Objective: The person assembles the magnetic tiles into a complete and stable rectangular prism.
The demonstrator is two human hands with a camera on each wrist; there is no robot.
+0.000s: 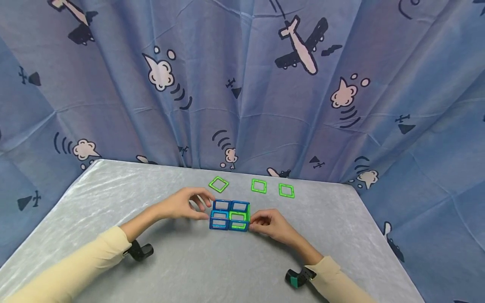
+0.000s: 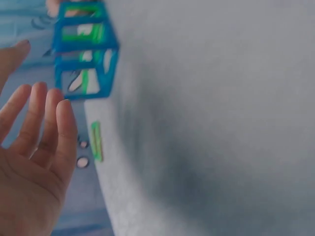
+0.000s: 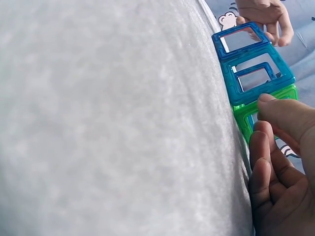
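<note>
A box-like build of blue and green magnetic tiles (image 1: 229,224) stands on the table, with square open frames joined edge to edge. My right hand (image 1: 273,226) is at its right side; in the right wrist view the thumb and index finger pinch the green tile (image 3: 242,117) at that end. On the opposite side, my left hand (image 1: 185,205) is spread around the build's left end with fingers loosely bent. The left wrist view shows this palm (image 2: 34,182) holding nothing, its fingertips close beside the blue frames (image 2: 86,49).
Behind the build lie separate green square tiles: one turned like a diamond (image 1: 214,188), one in the middle (image 1: 258,192) and one farther right (image 1: 286,196). A grey-white cloth covers the table (image 1: 189,269). A blue curtain (image 1: 242,97) with plane prints hangs along the back edge.
</note>
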